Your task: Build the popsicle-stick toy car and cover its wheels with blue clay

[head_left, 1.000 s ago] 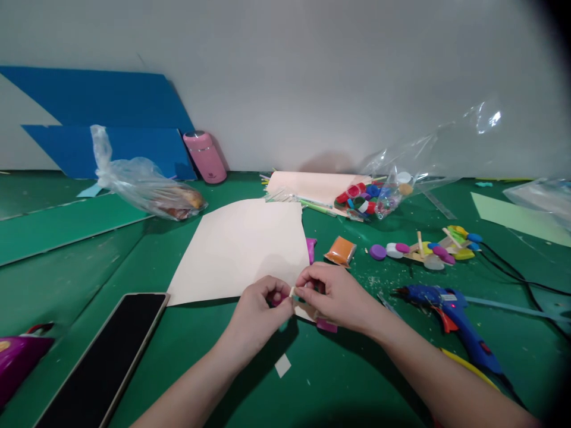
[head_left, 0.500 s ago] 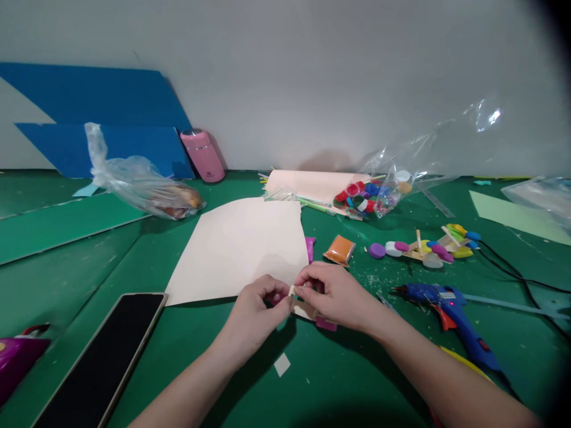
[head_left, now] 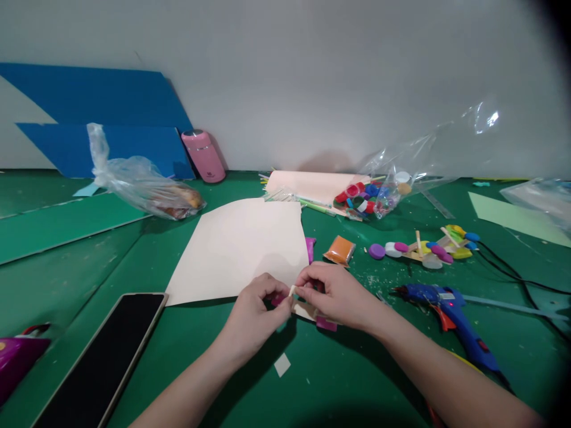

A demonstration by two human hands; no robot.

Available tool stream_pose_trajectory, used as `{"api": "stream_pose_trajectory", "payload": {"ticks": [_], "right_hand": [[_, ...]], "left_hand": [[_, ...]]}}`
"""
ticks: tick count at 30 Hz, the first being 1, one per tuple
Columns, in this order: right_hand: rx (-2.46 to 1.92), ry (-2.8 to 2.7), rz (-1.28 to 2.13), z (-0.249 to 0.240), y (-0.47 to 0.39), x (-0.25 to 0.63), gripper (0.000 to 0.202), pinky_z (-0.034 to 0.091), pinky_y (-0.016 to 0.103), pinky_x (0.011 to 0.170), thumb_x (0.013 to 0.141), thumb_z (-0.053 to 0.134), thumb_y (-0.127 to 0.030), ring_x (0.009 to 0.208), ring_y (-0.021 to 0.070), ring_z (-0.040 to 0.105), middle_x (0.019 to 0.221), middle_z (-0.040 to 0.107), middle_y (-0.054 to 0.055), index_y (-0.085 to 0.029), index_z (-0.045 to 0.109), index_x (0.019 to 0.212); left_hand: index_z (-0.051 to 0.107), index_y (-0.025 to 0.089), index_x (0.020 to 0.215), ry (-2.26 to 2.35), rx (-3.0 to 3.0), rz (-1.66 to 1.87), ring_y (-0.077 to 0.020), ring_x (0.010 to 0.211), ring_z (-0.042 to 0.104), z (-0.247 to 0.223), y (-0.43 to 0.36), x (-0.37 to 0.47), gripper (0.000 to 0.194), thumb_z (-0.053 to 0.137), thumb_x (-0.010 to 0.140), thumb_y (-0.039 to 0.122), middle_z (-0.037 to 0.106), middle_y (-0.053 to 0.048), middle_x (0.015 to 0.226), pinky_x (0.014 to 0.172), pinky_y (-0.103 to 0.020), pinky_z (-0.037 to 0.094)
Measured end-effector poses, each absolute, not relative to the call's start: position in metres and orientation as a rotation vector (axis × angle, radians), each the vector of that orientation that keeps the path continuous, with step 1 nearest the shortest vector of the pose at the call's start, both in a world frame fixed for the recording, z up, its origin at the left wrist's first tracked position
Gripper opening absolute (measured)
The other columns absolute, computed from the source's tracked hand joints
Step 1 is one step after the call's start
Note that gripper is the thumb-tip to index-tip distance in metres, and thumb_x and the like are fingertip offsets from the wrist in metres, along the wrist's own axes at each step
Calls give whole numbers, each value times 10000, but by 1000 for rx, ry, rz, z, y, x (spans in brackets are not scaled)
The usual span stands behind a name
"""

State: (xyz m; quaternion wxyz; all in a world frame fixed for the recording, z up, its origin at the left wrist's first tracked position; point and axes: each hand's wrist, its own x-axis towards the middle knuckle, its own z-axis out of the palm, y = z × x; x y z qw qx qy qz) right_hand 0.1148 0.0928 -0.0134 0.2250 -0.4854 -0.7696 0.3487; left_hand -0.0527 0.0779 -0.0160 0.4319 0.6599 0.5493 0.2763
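Between both hands is a small cream-coloured piece [head_left: 304, 310] with pink-purple parts at its ends. My left hand [head_left: 263, 306] is closed on its left end, thumb and forefinger pinched together. From the right, my right hand [head_left: 332, 291] pinches the top of the same piece, and its fingers hide part of it. A pink-purple block [head_left: 326, 323] shows below my right hand. A large sheet of cream paper [head_left: 245, 246] lies just beyond the hands. Nearer to me, a small white paper square [head_left: 282, 364] rests on the green table [head_left: 339, 386].
A phone [head_left: 102, 356] lies at left, a blue glue gun [head_left: 450, 303] with a cord at right. Behind are an orange packet [head_left: 339, 250], bottle caps on sticks [head_left: 423, 249], a bagged item [head_left: 147, 187], a pink flask [head_left: 204, 156] and a clear bag of caps [head_left: 379, 193].
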Motion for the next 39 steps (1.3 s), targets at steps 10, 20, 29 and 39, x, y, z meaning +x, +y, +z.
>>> {"api": "stream_pose_trajectory", "payload": {"ticks": [10,20,29,39], "right_hand": [[-1330,-2157,950,-14,94,114,96,344,200,559,788,515,-215,646,105,507,712,589,-7,-186,597,748],[-1306,-2243,867,-14,95,112,82,365,205,590,771,529,-193,662,108,517,731,590,-6,-191,610,782],[-1280,-2361,706,-11,101,112,110,373,222,639,768,560,-225,725,124,537,799,604,15,-183,610,857],[-1278,-2496,548,-15,108,112,129,337,226,599,783,547,-290,676,126,518,740,604,13,-179,611,773]], "left_hand": [[603,174,654,1360,1783,765,-161,678,521,-17,75,-55,110,516,715,199,522,-16,676,620,-281,418],[598,179,681,1329,1841,728,-153,701,521,-17,75,-55,116,494,731,170,508,-10,696,644,-270,419],[606,186,682,1340,1952,668,-164,720,506,-13,75,-57,169,468,775,216,493,-23,718,639,-272,405],[596,177,702,1317,1950,647,-161,727,499,-13,73,-58,189,448,805,233,485,-25,732,643,-271,397]]}}
